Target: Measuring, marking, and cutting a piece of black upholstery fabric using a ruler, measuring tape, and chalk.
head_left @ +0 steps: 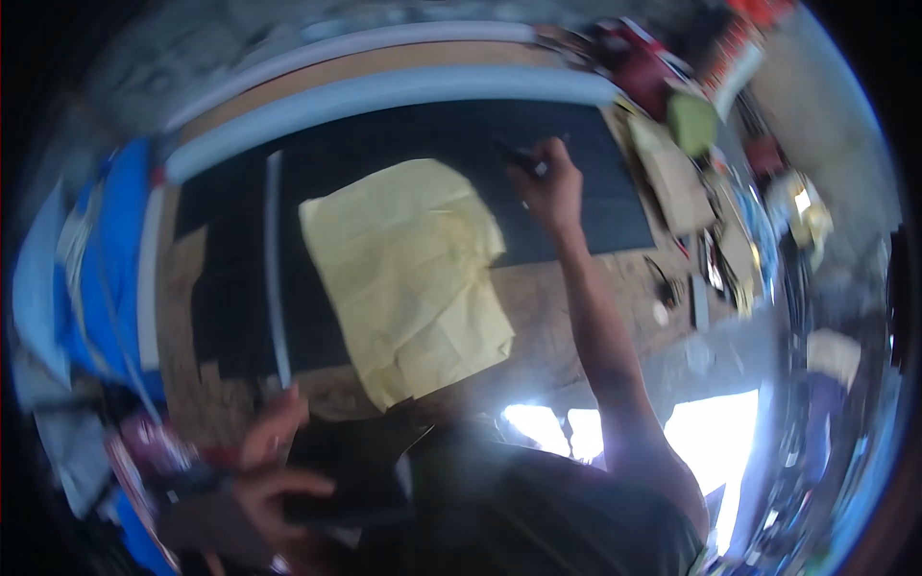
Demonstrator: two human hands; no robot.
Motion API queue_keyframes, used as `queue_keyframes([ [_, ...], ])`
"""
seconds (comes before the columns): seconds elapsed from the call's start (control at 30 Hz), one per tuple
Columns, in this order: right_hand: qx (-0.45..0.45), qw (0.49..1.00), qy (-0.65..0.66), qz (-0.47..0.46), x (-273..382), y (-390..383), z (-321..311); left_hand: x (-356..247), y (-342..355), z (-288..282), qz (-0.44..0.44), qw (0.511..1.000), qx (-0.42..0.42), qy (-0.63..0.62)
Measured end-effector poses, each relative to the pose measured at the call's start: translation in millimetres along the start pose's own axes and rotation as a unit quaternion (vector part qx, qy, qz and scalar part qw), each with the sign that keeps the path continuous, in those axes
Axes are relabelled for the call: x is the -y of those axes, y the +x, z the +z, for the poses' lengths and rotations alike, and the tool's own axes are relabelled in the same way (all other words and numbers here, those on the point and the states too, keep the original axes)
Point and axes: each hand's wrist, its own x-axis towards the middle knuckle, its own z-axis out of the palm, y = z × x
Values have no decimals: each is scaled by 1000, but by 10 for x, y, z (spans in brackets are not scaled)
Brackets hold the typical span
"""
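My right hand (551, 187) is closed around a small black tool (519, 156), too blurred to name exactly. It is over the far right part of a dark sheet of material (586, 211). On the dark sheet rests a creased pale yellow paper piece (408, 274) with a rounded far edge, to the left of my right hand. A long grey metal ruler (276, 259) lies across the sheet, left of the paper. Near the ruler's lower end, close to my body, is my left hand (274, 470), blurred, fingers apart, with no object visible in it.
A long pale blue roll (403, 88) lies along the table's far edge. Blue plastic bundles (108, 269) are at the left. A green object (691, 122), brown flat pieces (669, 175) and small tools crowd the right end. The brown tabletop (567, 307) shows along the near side.
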Motion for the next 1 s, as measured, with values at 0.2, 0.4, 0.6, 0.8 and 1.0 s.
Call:
queue_keyframes([
  [0.2,369,874,308,-76,2289,-1441,140,233,-188,-161,44,995,-71,-51],
  [0.4,424,779,461,-1,3099,-2544,764,277,-1386,-1196,-17,981,-194,6],
  [0.6,385,820,423,26,3451,-3174,1292,264,-2729,-3397,-7,830,-551,90],
  [0.8,371,859,351,23,4233,-3648,1530,1108,-4641,-6907,-29,613,-722,319],
  [1.0,360,884,297,9,4429,-3823,1393,1471,-5124,-7589,-122,403,-756,502],
])
